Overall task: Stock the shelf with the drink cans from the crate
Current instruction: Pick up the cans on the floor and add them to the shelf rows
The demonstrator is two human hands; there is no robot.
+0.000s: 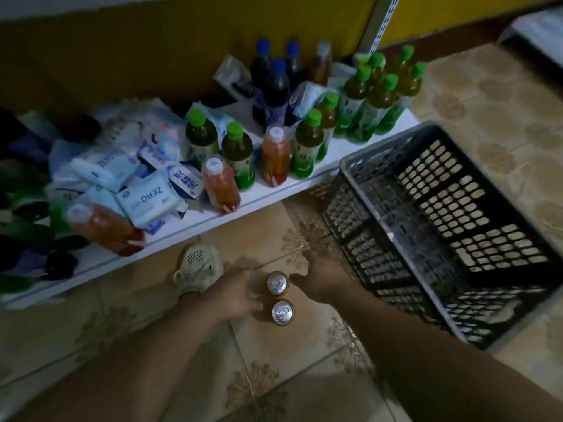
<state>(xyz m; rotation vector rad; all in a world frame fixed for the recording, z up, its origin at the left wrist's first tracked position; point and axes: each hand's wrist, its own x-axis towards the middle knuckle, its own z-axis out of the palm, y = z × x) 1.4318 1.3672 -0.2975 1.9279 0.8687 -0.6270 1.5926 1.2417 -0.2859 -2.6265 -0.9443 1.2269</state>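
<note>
Shelf sits low on your left, front row crowded with bottles and packets. Your left hand reaches the left side of the near can. The far can is just behind it. Both stand upright on the floor tiles, long axis vertical. Your right hand meets the far can's right side. Fingers curl inward, but it is too dim to tell if either hand grips. Crate is at the right and looks empty. The shelf lies ahead-left, so the left hand is nearer.

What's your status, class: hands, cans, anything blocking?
Left hand and right hand flank two upright cans on floor, grip unclear. Crate looks empty. Shelf front crowded with bottles.
</note>
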